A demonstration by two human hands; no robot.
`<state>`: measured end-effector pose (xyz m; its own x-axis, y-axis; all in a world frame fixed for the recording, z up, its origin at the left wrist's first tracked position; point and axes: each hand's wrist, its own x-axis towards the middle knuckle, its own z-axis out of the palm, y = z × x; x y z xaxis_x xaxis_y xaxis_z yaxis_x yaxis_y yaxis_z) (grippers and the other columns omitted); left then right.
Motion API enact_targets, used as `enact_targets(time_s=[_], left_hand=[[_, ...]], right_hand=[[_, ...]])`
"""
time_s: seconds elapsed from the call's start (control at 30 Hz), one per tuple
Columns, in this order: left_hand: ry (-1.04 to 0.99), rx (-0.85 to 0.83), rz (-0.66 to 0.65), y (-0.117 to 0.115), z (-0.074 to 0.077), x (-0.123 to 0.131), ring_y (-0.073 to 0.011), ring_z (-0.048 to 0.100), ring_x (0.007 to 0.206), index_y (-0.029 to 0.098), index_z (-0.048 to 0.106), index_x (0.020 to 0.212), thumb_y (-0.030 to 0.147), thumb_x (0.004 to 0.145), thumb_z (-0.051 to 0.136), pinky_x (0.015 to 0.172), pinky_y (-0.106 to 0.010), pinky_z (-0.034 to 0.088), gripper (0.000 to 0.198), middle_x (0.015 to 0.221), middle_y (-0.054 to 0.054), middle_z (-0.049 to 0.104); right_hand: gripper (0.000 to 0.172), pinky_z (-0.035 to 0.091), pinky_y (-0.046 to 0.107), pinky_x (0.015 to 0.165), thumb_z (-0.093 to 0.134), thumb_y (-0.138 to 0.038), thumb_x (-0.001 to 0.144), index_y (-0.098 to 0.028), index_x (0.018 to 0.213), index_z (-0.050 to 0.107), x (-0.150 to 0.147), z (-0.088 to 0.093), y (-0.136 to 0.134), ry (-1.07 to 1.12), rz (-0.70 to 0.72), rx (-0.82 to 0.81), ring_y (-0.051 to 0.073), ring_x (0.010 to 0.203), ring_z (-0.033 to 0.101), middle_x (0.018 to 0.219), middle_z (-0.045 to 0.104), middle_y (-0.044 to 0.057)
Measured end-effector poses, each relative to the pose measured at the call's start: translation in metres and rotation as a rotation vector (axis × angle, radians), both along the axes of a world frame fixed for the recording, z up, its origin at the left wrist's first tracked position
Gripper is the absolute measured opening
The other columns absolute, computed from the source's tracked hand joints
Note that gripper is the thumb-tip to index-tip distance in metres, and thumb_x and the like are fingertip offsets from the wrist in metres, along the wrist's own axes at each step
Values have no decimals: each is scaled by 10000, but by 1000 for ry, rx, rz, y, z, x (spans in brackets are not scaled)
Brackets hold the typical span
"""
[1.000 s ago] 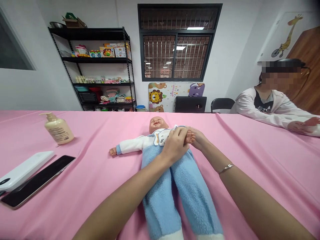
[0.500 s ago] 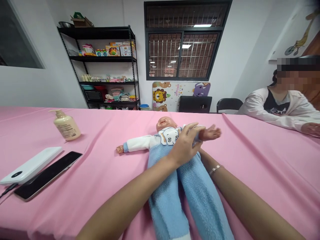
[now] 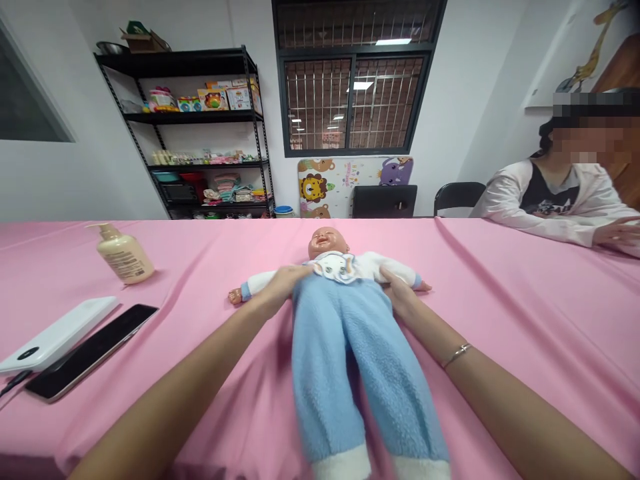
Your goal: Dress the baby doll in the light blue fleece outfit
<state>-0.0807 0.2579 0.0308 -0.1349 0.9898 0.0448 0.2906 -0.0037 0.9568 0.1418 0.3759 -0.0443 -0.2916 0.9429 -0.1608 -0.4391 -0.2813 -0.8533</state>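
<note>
1. A baby doll [image 3: 335, 320] lies on its back in the middle of the tabletop, its head away from the person and its legs towards them. Its blue fleece trousers [image 3: 345, 373] and white top [image 3: 363, 268] look soft and will probably give under the fingers. The smooth vinyl head [image 3: 324, 243] looks firmer and may be slippery. The doll looks light, and the trunk seems the surest place to take hold.
2. The left hand [image 3: 283, 285] lies over the doll's right side below the arm, and the right hand [image 3: 401, 293] lies at its other side. Each grip sits against the doll with the fingers together, but I cannot tell whether either is clamped.
3. The pink-covered tabletop [image 3: 525, 300] holds a cream pump bottle [image 3: 121, 257], a white power bank [image 3: 57, 337] and a black smartphone [image 3: 93, 352], all to the left.
4. To the right, a seated person [image 3: 545, 207] rests both forearms on the tabletop. Behind, a black metal shelf [image 3: 180, 127] holds toys.
</note>
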Motion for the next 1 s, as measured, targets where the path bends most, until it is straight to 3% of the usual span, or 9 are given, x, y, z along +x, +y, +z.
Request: enact_targets(time_s=[0.07,0.13,0.3,0.37,0.47,0.57,0.67,0.83,1.0], left_hand=[[-243,9,15,-2,-1,-5,-199,551,740,139,631,923,523,689,602,664,-297,432,451,823,-43,620],[-231,33,-22,-1,-4,-8,-187,547,772,138,635,911,489,694,626,702,-288,429,413,849,-36,622],[-69,-33,-148,-3,-21,-20,-214,551,864,126,646,898,478,697,655,774,-304,419,405,892,-56,626],[-78,-30,-176,-3,-26,-28,-218,552,870,142,650,909,487,708,644,781,-308,422,399,899,-59,630],[3,18,-136,0,-31,-39,-216,544,846,166,655,805,530,723,598,792,-307,413,378,861,-47,631],[158,33,-198,1,-31,-46,-194,515,735,177,615,678,547,746,549,713,-287,401,382,745,-25,596],[260,14,-313,1,-30,-48,-148,433,597,171,535,579,531,718,581,585,-254,343,389,609,4,500],[156,130,54,5,-33,-52,-139,437,601,168,504,628,535,723,541,571,-242,319,381,626,13,506],[408,186,66,11,-43,-53,-164,460,635,175,467,606,455,727,506,611,-271,348,307,623,5,500]], right_hand=[[219,526,268,696,450,-299,867,-119,957,535,0,0,-3,80,27,-147,167,781,610,891,613,99],[211,516,246,647,439,-287,882,-118,965,533,3,2,-7,76,65,-184,153,738,603,838,610,82],[306,397,181,465,543,-443,825,-151,745,503,24,15,-17,-278,347,51,67,472,401,580,460,-25],[410,354,173,464,561,-537,779,-149,682,470,33,23,-21,-400,479,163,56,481,351,570,416,-37],[415,342,181,538,629,-508,733,-130,652,480,48,33,-20,-447,613,376,66,575,386,627,435,-18],[381,313,196,557,666,-468,706,-131,652,497,61,34,-12,-495,517,478,80,603,388,639,441,-14],[414,226,206,509,693,-469,659,-132,572,469,63,28,-5,-713,439,551,69,544,313,572,394,-28],[432,231,222,516,624,-515,695,-144,576,439,44,11,-5,-750,266,692,74,533,317,564,388,-33],[299,310,248,571,540,-409,772,-155,632,467,23,-9,-2,-760,12,812,112,582,418,609,478,-8]])
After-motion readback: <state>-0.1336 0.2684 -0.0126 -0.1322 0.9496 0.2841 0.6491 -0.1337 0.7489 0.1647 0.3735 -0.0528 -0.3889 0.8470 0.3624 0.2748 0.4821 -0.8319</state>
